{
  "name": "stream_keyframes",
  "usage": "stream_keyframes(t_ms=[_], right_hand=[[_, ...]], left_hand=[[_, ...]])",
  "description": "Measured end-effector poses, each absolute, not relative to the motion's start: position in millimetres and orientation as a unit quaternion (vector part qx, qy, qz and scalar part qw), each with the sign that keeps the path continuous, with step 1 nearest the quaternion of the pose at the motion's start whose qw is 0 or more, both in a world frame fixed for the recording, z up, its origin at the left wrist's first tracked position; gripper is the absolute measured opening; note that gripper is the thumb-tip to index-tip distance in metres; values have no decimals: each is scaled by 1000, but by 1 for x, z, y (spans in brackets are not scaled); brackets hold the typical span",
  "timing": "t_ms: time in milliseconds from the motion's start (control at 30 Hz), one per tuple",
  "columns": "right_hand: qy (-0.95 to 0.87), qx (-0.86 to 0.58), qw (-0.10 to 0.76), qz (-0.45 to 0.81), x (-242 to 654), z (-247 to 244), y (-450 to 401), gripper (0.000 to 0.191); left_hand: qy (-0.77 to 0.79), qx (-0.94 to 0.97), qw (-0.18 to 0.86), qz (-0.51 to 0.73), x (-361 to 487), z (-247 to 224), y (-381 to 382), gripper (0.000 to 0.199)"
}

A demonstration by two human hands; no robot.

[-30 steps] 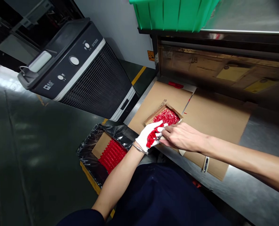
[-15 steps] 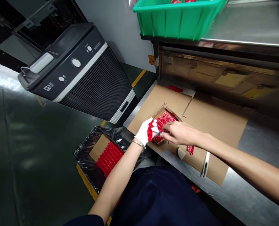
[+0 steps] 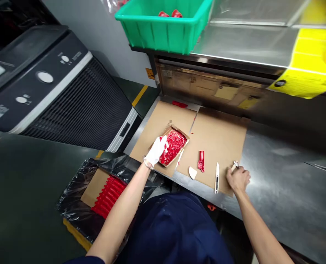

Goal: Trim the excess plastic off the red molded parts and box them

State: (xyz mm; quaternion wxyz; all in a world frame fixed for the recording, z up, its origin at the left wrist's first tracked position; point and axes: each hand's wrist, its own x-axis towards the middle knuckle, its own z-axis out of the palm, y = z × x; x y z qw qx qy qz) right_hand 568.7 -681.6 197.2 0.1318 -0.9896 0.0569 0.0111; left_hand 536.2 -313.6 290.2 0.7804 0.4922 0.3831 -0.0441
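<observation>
My left hand (image 3: 157,149), in a white glove, is closed around a red piece (image 3: 163,156) at the left side of a small cardboard box (image 3: 183,146). Thin red scraps (image 3: 176,142) fill that box. At the right edge of the cardboard sheet, my bare right hand (image 3: 238,178) is closed on a small tool (image 3: 234,165) with a shiny metal end. Between the hands lie a red molded part (image 3: 201,161), a white rounded piece (image 3: 192,172) and a white utility knife (image 3: 217,178).
A green bin (image 3: 158,33) with red parts stands on the metal shelf (image 3: 245,40). Yellow sheets (image 3: 306,73) hang at the upper right. Lower left, a black-lined container (image 3: 69,200) holds red parts (image 3: 109,196). A dark cooler (image 3: 77,102) stands left of the table.
My right hand has moved away from my left hand and the box to the right edge of the cardboard, carrying the small tool. The camera view has shifted to the right.
</observation>
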Motion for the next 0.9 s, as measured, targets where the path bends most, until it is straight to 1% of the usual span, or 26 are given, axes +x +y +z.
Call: stream_keyframes(t_ms=[100, 233, 333, 400, 500, 567, 633, 767, 833, 900], right_hand=[[73, -988, 133, 20, 549, 188, -690, 37], [40, -983, 138, 115, 530, 176, -676, 33], [30, -973, 141, 179, 521, 170, -665, 31], [30, -968, 147, 199, 519, 171, -661, 31], [11, -963, 176, 206, 522, 183, -663, 31], [-18, -957, 207, 204, 524, 200, -665, 28], [-59, -946, 248, 201, 523, 229, -665, 24], [-149, -922, 314, 168, 510, 312, -651, 24], [-230, -906, 336, 118, 499, 355, -639, 22], [-314, -892, 324, 39, 489, 389, -626, 19]], left_hand=[[326, 540, 775, -42, 514, 308, -341, 23], [204, 634, 745, -34, 477, 342, -376, 28], [146, 660, 736, -18, 454, 363, -390, 31], [119, 672, 731, -3, 444, 373, -393, 35], [97, 684, 723, 19, 434, 384, -394, 35], [94, 688, 719, 27, 430, 388, -394, 34], [98, 688, 719, 33, 426, 391, -396, 33], [120, 682, 720, 42, 419, 391, -400, 31], [121, 692, 711, 43, 415, 389, -400, 32], [114, 708, 696, 38, 411, 387, -400, 33]])
